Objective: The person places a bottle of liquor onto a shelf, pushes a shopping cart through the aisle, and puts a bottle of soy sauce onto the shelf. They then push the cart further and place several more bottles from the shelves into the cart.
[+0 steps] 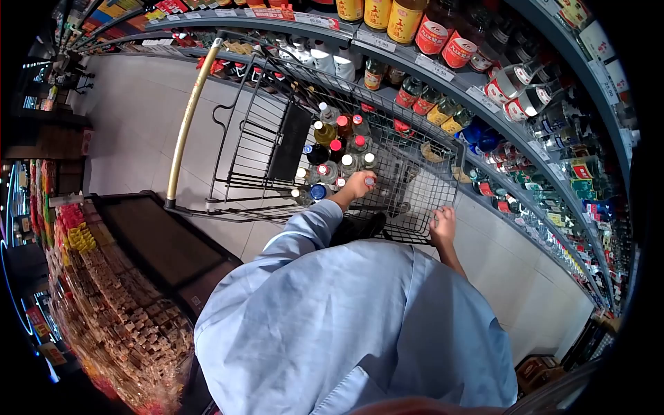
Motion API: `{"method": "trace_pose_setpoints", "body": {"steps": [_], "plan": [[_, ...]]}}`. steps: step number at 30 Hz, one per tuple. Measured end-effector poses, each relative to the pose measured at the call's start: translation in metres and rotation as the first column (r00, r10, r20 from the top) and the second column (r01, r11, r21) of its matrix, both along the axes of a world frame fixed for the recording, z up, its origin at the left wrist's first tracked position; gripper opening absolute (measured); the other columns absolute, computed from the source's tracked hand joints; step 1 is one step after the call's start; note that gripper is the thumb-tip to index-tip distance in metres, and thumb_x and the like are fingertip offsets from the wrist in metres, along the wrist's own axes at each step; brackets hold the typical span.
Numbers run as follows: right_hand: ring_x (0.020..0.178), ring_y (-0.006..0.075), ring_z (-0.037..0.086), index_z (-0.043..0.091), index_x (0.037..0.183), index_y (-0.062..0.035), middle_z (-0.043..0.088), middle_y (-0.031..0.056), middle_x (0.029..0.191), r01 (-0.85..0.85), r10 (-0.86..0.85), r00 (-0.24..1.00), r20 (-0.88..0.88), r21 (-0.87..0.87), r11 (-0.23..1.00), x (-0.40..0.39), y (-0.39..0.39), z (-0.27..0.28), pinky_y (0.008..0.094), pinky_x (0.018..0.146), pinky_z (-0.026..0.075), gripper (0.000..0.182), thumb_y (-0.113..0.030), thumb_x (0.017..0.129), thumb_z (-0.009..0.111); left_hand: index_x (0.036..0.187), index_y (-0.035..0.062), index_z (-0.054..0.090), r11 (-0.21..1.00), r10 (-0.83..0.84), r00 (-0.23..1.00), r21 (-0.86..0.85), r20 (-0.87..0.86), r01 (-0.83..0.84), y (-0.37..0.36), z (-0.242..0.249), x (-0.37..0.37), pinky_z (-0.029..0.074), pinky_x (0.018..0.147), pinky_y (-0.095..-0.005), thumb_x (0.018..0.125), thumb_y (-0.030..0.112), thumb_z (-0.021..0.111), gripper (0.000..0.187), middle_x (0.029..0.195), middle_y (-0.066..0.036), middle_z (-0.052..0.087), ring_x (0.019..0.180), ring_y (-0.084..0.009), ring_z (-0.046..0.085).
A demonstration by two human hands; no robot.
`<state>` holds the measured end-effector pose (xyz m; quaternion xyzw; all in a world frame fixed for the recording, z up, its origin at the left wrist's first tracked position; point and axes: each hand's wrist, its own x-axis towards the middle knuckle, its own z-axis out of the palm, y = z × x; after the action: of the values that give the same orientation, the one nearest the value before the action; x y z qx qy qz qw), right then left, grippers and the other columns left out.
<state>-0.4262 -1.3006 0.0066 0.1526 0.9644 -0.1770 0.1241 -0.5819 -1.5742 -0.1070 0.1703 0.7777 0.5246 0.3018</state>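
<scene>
A wire shopping cart [259, 158] stands in front of me, with several capped bottles [337, 146] upright in it. My left hand [360, 185] is closed around the top of a bottle [370, 182] at the near edge of the group, so that most of this bottle is hidden. Farther right, my right hand [443, 225] is at the cart's near right corner, its fingers bent near the wire rim. Whether those fingers grip the rim is too small to tell.
Shelves of bottles [432, 34] curve along the far and right sides, close to the cart. The cart's long handle [194, 121] is at its left end. Packaged goods [131, 311] fill a display at the lower left, beside a dark panel [162, 235].
</scene>
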Motion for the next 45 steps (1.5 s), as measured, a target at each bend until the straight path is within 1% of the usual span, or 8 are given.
{"method": "trace_pose_setpoints", "body": {"steps": [9,16,25,30,34,37,41,45], "plan": [[0.121,0.0444,0.034,0.050,0.116,-0.0077,0.036,0.0290,0.128,0.074,-0.035,0.975,-0.218,0.172,0.982,0.035,0.034,-0.028,0.0484,0.099,0.032,0.048,-0.005,0.069,0.061,0.092,0.0104,0.062,0.978,0.204,0.975,-0.053,0.087,-0.200,0.004,0.000,0.000,0.048,0.076,-0.0363,0.064,0.012,0.067,0.028,0.088,-0.014,0.064,0.086,-0.0322,0.061],[0.108,0.0413,0.048,0.031,0.136,-0.0066,0.045,0.0269,0.121,0.122,-0.145,0.986,-0.081,-0.245,0.962,0.050,0.037,-0.048,0.0414,0.090,0.042,0.070,0.002,0.070,0.052,0.092,0.0092,0.060,0.929,0.369,0.914,-0.066,0.170,-0.363,0.004,0.027,-0.001,0.049,0.072,-0.0348,0.069,0.010,0.062,0.023,0.082,-0.013,0.065,0.081,-0.0276,0.063],[0.109,0.0396,0.050,0.015,0.142,-0.0074,0.050,0.0271,0.118,0.322,-0.341,0.940,-0.013,-0.301,0.898,0.028,0.028,-0.011,0.0412,0.090,0.041,0.074,-0.002,0.076,0.047,0.098,0.0050,0.057,0.930,0.321,0.809,0.002,-0.493,-0.368,-0.041,0.094,0.010,0.044,0.086,-0.0367,0.074,0.012,0.064,0.026,0.101,-0.012,0.059,0.100,-0.0299,0.055],[0.093,0.0393,0.059,0.011,0.142,-0.0048,0.060,0.0249,0.102,0.258,-0.228,0.955,0.189,-0.153,0.954,0.025,0.059,-0.046,0.0431,0.083,0.045,0.070,-0.014,0.081,0.044,0.095,0.0075,0.057,0.807,-0.004,0.791,-0.469,-0.612,-0.359,-0.147,0.135,0.029,0.044,0.080,-0.0395,0.073,0.016,0.062,0.024,0.091,-0.010,0.057,0.092,-0.0282,0.055],[0.093,0.0401,0.058,0.011,0.141,-0.0048,0.060,0.0265,0.101,0.207,-0.170,0.952,0.253,-0.127,0.970,0.027,0.070,-0.046,0.0441,0.082,0.045,0.070,-0.018,0.082,0.045,0.098,0.0094,0.058,0.529,-0.008,0.866,-0.737,-0.500,-0.421,-0.205,0.122,0.045,0.041,0.086,-0.0417,0.074,0.025,0.063,0.029,0.100,-0.010,0.055,0.104,-0.0283,0.050],[0.093,0.0419,0.058,0.013,0.141,-0.0055,0.059,0.0278,0.101,0.227,-0.185,0.946,0.264,-0.138,0.964,0.037,0.061,-0.041,0.0444,0.083,0.045,0.073,-0.019,0.080,0.050,0.101,0.0098,0.058,0.526,-0.054,0.901,-0.779,-0.430,-0.341,-0.201,0.118,0.042,0.040,0.088,-0.0423,0.077,0.030,0.062,0.032,0.102,-0.011,0.055,0.107,-0.0280,0.050],[0.098,0.0414,0.056,0.016,0.141,-0.0034,0.058,0.0261,0.105,0.329,-0.320,0.930,0.180,-0.021,0.944,0.063,0.040,-0.066,0.0427,0.085,0.044,0.079,-0.017,0.075,0.058,0.101,0.0109,0.061,0.555,-0.172,0.984,-0.821,0.045,0.135,-0.206,0.109,0.040,0.045,0.083,-0.0451,0.082,0.041,0.051,0.037,0.107,-0.013,0.061,0.101,-0.0297,0.058],[0.104,0.0400,0.053,0.014,0.141,-0.0044,0.053,0.0273,0.114,0.466,-0.467,0.883,-0.033,-0.040,0.884,0.080,0.011,-0.075,0.0420,0.089,0.042,0.082,-0.007,0.073,0.059,0.098,0.0106,0.062,0.610,-0.186,0.974,-0.793,-0.133,0.008,-0.224,0.110,0.030,0.050,0.073,-0.0406,0.081,0.036,0.052,0.033,0.100,-0.012,0.064,0.093,-0.0281,0.062]]}}
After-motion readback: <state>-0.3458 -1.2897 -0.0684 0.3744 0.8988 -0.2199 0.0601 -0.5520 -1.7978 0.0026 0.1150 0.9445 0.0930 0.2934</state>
